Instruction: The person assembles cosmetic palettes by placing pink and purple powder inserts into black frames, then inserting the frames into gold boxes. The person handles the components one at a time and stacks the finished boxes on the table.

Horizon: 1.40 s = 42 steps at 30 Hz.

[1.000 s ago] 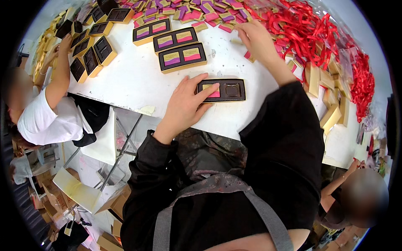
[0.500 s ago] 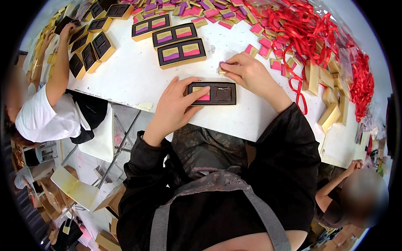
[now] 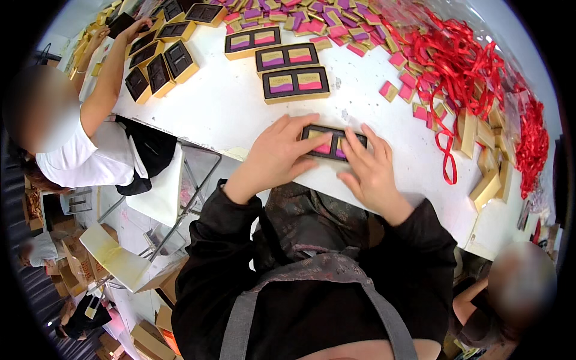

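Observation:
A small gold box [image 3: 307, 146] with a dark two-compartment insert lies near the table's front edge. In its left compartment is a gold-and-pink wrapped square [image 3: 324, 147], and a gold-and-purple square [image 3: 340, 150] sits in the right one, mostly covered by fingers. My left hand [image 3: 277, 155] grips the box's left end, with its thumb across the pink square. Fingers of my right hand [image 3: 371, 170] stretch apart over the right end, touching the purple square. Beyond stand three filled open boxes [image 3: 295, 88], each showing a purple and a pink square.
Empty-compartment boxes [image 3: 180, 60] stand at the far left beside a co-worker's arm [image 3: 103, 96]. Many wrapped squares [image 3: 327, 24] are heaped at the back. Red ribbon [image 3: 459, 66] and gold box parts [image 3: 486, 189] lie at the right, with another person [image 3: 474, 300] beyond.
My right hand has brought the purple square from beyond the box into the right compartment, over the dark piece there. The pinch has opened. My left hand stays on the box; the whole view has shifted.

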Available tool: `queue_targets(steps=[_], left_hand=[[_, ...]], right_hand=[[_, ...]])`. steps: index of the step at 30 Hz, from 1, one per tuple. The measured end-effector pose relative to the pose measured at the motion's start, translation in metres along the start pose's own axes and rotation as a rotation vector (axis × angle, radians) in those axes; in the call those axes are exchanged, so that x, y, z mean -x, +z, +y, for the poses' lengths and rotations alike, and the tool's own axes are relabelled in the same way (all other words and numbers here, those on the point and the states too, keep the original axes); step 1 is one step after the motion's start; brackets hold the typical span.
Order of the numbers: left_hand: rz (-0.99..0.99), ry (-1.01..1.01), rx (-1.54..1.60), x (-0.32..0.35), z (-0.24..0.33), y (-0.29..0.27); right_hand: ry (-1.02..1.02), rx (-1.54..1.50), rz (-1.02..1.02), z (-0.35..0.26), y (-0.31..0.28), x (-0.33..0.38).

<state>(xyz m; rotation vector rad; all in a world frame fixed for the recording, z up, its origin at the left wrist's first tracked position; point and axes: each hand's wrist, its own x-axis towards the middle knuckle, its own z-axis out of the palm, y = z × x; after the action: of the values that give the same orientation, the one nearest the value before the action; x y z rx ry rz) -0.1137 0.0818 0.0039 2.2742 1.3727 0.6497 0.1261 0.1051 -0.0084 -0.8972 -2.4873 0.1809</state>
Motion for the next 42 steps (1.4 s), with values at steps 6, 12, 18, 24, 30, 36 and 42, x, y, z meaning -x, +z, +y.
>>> queue_targets(steps=[6, 12, 18, 24, 30, 36, 42], left_hand=[[0.561, -0.142, -0.425, -0.067, -0.127, -0.097], [0.168, -0.257, -1.164, -0.119, -0.303, -0.148], [0.295, -0.041, -0.883, -0.132, -0.199, -0.178], [0.075, 0.232, -0.603, -0.042, -0.002, -0.054], [0.08, 0.188, -0.393, -0.042, 0.054, 0.05], [0.113, 0.015, -0.168, -0.015, 0.03, 0.032], [0.184, -0.095, 0.277, -0.005, 0.003, 0.042]], right_hand=[[-0.133, -0.187, 0.004, 0.019, 0.016, -0.014], [-0.159, -0.157, 0.078, 0.015, 0.039, -0.053], [-0.08, -0.006, 0.118, 0.015, 0.057, -0.088], [0.074, 0.019, 0.324, 0.05, 0.053, -0.092], [0.466, 0.353, 0.248, 0.107, 0.023, -0.053], [0.404, 0.222, 0.316, 0.092, 0.012, -0.003], [-0.021, -0.2, 0.271, 0.045, -0.011, -0.02]])
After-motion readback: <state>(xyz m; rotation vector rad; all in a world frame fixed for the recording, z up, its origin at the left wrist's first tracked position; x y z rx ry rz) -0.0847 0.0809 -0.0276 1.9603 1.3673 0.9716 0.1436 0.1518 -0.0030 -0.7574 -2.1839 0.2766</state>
